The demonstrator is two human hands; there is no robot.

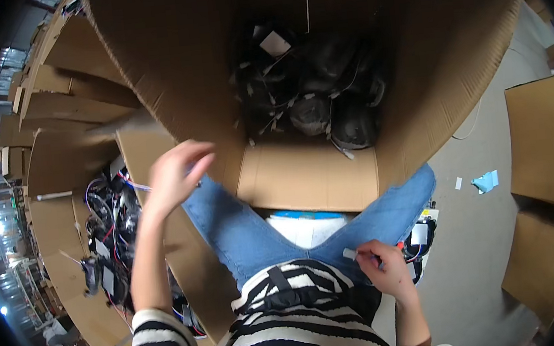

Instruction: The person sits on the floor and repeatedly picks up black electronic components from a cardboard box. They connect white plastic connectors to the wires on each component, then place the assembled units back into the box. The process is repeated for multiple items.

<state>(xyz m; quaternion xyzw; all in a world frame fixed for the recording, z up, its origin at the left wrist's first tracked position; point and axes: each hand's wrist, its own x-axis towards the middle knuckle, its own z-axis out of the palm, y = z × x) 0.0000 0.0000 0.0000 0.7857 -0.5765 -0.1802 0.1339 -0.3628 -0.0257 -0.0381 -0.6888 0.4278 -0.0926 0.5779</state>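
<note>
A large open cardboard box (304, 177) stands in front of my knees, with several dark round parts (323, 102) with thin wires and white tags lying at its bottom. My left hand (176, 169) is raised at the box's left wall, fingers loosely curled; whether it holds anything is unclear. My right hand (383, 266) rests by my right thigh, closed on a small white piece (351, 254) with thin wires. I sit in blue jeans and a striped top.
A second cardboard box (62, 227) at my left holds dark parts with coloured wires (111, 215). Flat cardboard sheets (541, 141) lie on the grey floor at right, beside a blue scrap (486, 181). More cardboard is stacked at the far left (61, 80).
</note>
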